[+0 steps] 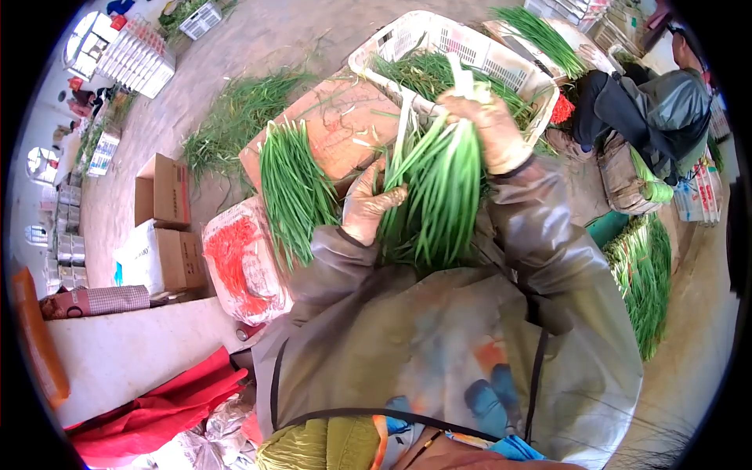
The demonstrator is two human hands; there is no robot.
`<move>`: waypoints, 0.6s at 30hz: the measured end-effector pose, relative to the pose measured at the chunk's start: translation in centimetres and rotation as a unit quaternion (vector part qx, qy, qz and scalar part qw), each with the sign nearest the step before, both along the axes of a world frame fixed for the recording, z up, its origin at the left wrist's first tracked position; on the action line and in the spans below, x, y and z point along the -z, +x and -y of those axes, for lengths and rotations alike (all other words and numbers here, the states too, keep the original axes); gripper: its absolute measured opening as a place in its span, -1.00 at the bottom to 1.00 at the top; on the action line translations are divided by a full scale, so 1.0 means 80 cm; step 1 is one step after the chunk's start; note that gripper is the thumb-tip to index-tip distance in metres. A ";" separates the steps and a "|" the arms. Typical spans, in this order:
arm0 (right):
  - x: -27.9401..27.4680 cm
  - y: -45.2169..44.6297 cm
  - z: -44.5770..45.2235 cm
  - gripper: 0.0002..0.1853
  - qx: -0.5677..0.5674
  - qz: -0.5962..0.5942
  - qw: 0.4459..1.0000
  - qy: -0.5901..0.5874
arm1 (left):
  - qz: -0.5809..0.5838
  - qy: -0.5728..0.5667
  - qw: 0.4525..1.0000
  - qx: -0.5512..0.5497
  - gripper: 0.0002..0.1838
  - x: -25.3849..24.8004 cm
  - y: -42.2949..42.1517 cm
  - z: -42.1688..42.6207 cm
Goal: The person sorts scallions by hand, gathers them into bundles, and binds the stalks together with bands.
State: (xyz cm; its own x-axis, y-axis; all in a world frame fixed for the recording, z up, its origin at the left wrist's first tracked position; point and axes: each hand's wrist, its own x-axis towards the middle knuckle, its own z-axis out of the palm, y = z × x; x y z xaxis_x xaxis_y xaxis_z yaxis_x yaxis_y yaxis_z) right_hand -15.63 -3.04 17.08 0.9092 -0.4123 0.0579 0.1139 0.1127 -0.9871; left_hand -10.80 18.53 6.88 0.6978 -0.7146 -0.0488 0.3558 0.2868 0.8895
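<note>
One green bunch (452,188) hangs from your pinching right hand (492,129); left hand (366,205), at eight o'clock, touches it, grip unclear; slackening could spill it.

A big work shed

This looks like a busy shed where people work with greens (453,192). Loose leaves (244,117) lie in a messy heap on the bare floor (270,35). A white basket (474,48) holds more greens. White crates (142,64) stand in a tall stack, and brown boxes (171,196) sit on the left. Another person (666,106) sits low down, and long green bunches (644,286) lie close by.
</note>
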 end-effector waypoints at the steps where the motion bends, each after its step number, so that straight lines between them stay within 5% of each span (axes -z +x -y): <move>1: -0.002 -0.008 0.011 -0.75 0.013 0.019 1.000 0.005 | -0.013 -0.016 0.999 0.036 -0.36 -0.002 0.008 -0.008; 4: -0.014 -0.035 0.061 -0.76 0.061 0.045 0.991 0.113 | -0.033 -0.005 0.999 0.018 -0.32 0.001 0.023 -0.016; 6: -0.034 -0.057 0.090 -0.76 0.128 0.071 0.971 0.190 | -0.015 0.019 1.000 -0.002 -0.59 0.016 0.034 -0.027; 8: -0.048 -0.082 0.127 -0.77 0.037 0.149 0.967 0.204 | -0.103 0.022 0.994 -0.029 -0.61 0.031 0.049 -0.036; 10: -0.067 -0.086 0.126 -0.80 0.119 0.009 0.992 -0.047 | -0.133 -0.018 0.990 -0.033 -0.64 0.034 0.055 -0.035; 13: -0.063 -0.077 0.095 -0.81 -0.079 0.016 0.994 -0.077 | -0.158 -0.016 0.985 -0.073 -0.65 0.022 0.056 -0.022; 16: -0.066 -0.052 0.030 -0.80 -0.141 0.027 0.983 -0.112 | -0.092 -0.039 0.990 -0.099 -0.57 0.011 0.045 -0.003; 18: -0.024 -0.018 0.024 -0.71 -0.153 -0.052 0.986 0.044 | -0.075 -0.043 0.991 -0.100 -0.46 -0.009 0.028 0.007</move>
State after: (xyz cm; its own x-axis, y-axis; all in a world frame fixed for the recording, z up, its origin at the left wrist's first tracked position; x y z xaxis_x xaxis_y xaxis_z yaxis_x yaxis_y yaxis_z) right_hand -17.10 -4.92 19.01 0.9910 -0.1165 -0.0660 -0.0403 0.2109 -0.9767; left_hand -8.56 17.94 7.59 0.8151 -0.5692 -0.1077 0.4105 0.4363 0.8007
